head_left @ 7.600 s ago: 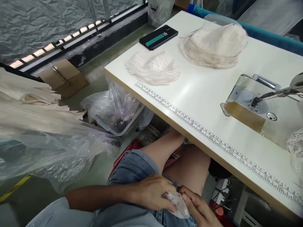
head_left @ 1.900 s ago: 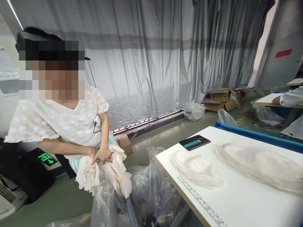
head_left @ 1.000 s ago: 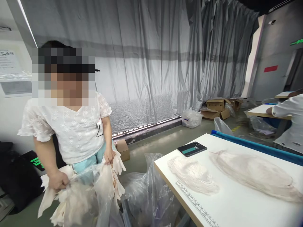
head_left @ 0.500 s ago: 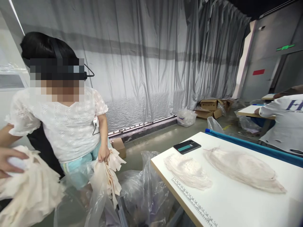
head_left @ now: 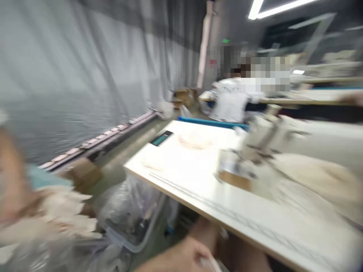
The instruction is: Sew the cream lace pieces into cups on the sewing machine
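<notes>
The view is smeared by motion. At the bottom edge, my left hand [head_left: 187, 254] is below the front edge of the white table [head_left: 204, 189], near my knees. Its fingers look curled around something pale [head_left: 211, 263], too blurred and cut off to name. My right hand is out of view. On the table are a sewing machine [head_left: 263, 132], a pile of cream fabric [head_left: 317, 173] to its right, and two thin stacks of pale fabric [head_left: 195, 140], [head_left: 151, 161] on the left. A phone [head_left: 162, 138] lies near the far left corner.
At the left, a person's arm [head_left: 13, 181] reaches to cream fabric pieces [head_left: 65, 211]. A clear plastic bin [head_left: 136, 241] with plastic bags [head_left: 127, 204] stands beside the table. A cardboard box [head_left: 81, 172] is by the wall; another person [head_left: 231, 98] sits beyond.
The view has swung right, bringing the sewing machine and my left hand into sight. The nearby person has shifted to the left edge, mostly out of frame.
</notes>
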Available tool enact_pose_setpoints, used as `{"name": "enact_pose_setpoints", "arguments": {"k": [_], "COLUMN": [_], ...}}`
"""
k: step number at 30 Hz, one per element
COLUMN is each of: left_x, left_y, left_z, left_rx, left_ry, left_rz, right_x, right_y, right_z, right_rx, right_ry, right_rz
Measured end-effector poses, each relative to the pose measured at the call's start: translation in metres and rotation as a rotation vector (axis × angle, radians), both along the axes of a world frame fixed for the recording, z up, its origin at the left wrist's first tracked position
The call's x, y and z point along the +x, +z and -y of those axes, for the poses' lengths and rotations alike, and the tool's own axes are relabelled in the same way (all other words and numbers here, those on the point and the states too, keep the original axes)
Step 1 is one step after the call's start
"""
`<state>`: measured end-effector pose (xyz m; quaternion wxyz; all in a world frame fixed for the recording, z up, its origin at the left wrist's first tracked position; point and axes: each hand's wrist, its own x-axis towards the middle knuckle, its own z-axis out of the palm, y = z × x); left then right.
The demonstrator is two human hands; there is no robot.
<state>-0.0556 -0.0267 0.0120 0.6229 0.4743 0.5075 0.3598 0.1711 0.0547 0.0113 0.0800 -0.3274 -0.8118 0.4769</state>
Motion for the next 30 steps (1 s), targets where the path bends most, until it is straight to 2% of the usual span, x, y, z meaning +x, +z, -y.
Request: {"name": "enact_pose_setpoints", "arguments": {"k": [2,4,6,8,12,20,26,30], "left_x": [0.027,0.042,0.048,0.048,0.046,0.058,0.072,0.074], "left_y": [-0.008,-0.011,-0.011,-0.008,-0.009,-0.027,-0.021,-0.017], "left_z": [-0.010,-0.019,-0.026,-0.030,-0.029,-0.038,-0.044,-0.046], "left_rx": [-0.094,-0.173,-0.250,-0.323,-0.380,-0.432,-0.431,-0.403], "left_ry": [-0.134,-0.209,-0.227,-0.194,-0.162,-0.196,-0.301,-0.300], "left_rz": [0.096,0.169,0.211,0.224,0.206,0.179,0.074,0.029], "right_x": [0.029,0.046,0.052,0.053,0.051,0.061,0.068,0.064], "right_y": [-0.001,-0.002,-0.002,-0.003,-0.007,-0.021,-0.026,-0.032], "right_z": [0.019,0.029,0.030,0.028,0.027,0.032,0.031,0.031], "right_rx": [-0.168,-0.319,-0.496,-0.569,-0.631,-0.625,-0.629,-0.648], "right_ry": [-0.109,-0.179,-0.181,-0.176,-0.175,-0.247,-0.267,-0.313], "right_rz": [0.030,-0.001,-0.229,-0.345,-0.397,-0.468,-0.401,-0.401]}}
